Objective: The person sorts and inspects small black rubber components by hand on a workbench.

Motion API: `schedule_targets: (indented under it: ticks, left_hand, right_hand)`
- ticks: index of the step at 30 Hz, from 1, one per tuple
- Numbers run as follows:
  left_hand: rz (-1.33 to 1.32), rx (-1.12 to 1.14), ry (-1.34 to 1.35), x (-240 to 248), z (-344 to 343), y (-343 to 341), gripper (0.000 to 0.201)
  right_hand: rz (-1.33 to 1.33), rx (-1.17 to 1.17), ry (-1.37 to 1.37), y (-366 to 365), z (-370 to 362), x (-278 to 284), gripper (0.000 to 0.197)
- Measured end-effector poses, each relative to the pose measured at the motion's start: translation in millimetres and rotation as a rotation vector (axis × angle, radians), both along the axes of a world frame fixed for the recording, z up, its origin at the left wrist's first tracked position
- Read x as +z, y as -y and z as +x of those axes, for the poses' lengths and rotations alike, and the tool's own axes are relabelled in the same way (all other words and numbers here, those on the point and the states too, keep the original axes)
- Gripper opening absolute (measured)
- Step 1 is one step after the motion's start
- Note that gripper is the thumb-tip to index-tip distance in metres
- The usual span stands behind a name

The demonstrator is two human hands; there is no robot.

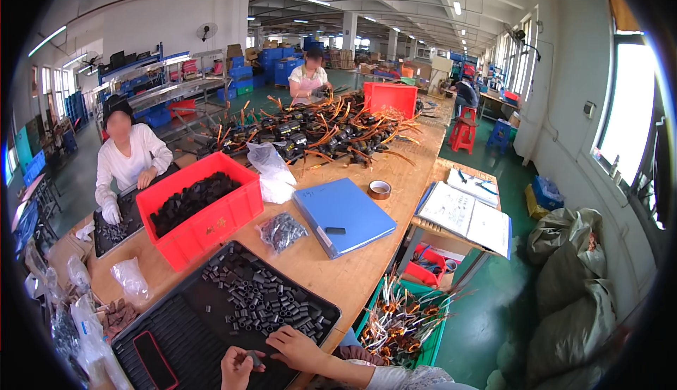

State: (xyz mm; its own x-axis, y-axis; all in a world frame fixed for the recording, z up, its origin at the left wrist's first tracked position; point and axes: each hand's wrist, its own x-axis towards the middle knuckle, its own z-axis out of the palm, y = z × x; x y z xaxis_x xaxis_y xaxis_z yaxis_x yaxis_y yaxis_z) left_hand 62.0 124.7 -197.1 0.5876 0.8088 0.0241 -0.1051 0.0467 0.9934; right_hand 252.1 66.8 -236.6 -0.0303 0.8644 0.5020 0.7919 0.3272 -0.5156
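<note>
My left hand (236, 370) is closed in a pinch on a small dark grey piece (256, 360) at the near edge of a black tray (194, 305). Just to its right is my right hand (296, 350), its fingers stretched over the tray with nothing visible in them. Beyond both hands, many short dark grey hollow cylinders (257, 298) lie loose in the tray. Rows of similar dark pieces seem to cover its left part, where a phone with a red rim (155, 360) rests.
Past the tray stand a red bin (204, 238) of black parts, a bag of grey pieces (282, 233) and a blue binder (345, 215). A co-worker (130, 154) sits at left; another person (309, 80) works behind piled wired parts (317, 129). A green crate (441, 330) holds wired coils.
</note>
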Motion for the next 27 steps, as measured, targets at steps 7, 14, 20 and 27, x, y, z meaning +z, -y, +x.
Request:
schedule_targets:
  ticks: [7, 14, 20, 27]
  left_hand:
    - [0.039, -0.025, -0.167, -6, -3, -8, 0.014]
    - [0.050, -0.007, -0.160, -18, -6, -7, 0.027]
    - [-0.221, -0.011, -0.132, -17, 0, -11, 0.018]
    - [-0.130, -0.076, -0.115, -25, 4, -16, 0.023]
  right_hand:
    - [-0.099, 0.028, 0.137, 2, 7, -15, 0.040]
    - [0.061, -0.077, -0.134, 1, 3, 7, 0.042]
    - [0.151, -0.192, -0.561, -39, 80, 14, 0.033]
    - [0.250, -0.526, -1.065, -86, 258, 133, 0.056]
